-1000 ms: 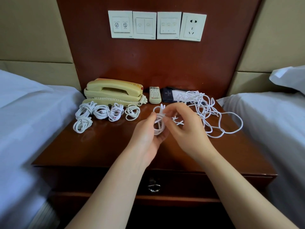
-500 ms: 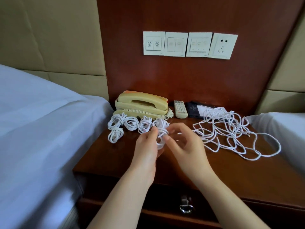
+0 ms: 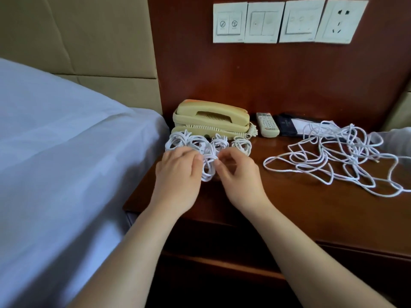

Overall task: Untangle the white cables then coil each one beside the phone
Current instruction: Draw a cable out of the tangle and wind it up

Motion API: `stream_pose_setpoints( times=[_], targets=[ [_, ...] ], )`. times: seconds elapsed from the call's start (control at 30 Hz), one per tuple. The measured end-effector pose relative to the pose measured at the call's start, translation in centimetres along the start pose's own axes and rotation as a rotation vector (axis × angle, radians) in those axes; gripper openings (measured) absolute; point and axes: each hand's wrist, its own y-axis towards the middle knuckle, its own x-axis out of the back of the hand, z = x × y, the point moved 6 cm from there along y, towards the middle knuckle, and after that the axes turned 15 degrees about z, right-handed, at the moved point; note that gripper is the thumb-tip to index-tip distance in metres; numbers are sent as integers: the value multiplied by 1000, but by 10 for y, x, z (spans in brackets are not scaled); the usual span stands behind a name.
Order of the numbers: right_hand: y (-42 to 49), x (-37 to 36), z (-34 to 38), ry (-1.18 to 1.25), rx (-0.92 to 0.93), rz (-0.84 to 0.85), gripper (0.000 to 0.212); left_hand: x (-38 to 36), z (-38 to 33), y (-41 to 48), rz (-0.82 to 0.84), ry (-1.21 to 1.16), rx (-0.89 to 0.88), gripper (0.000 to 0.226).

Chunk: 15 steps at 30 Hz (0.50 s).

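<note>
A cream phone [image 3: 211,118] stands at the back left of the wooden nightstand [image 3: 289,203]. Just in front of it lies a row of several coiled white cables [image 3: 241,145]. Between my hands is one more white coil [image 3: 208,167]; my left hand [image 3: 178,172] grips its left side and my right hand [image 3: 238,172] pinches its right side with the fingertips. The coil hangs low over the nightstand's left part, in front of the row. A loose tangle of white cable [image 3: 333,156] sprawls over the right half of the nightstand.
A cream remote [image 3: 266,127] and a dark folder with a paper [image 3: 293,126] lie behind the tangle. A bed with a white sheet [image 3: 66,163] borders the nightstand on the left. Wall switches and a socket [image 3: 287,21] sit above.
Both hands carried the coil left and forward, from the nightstand's middle to just in front of the coiled row by the phone. The view also turned left and closer.
</note>
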Motion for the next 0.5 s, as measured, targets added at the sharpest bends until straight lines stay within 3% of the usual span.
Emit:
stream_pose_setpoints(
  times=[0.03,0.13,0.3,0.5],
  targets=[
    [4,-5,-1,-19,-15,18,8,0,6,2,16,68,34,54],
    [14,-16,-4,-95,-68,67,9,-6,23,4,115,164,119,39],
    [23,-23,-3,-139,-67,67,7,-9,35,7,124,46,132,52],
    [23,-36,6,-197,25,160,20,-5,37,8,66,-69,105,46]
  ],
)
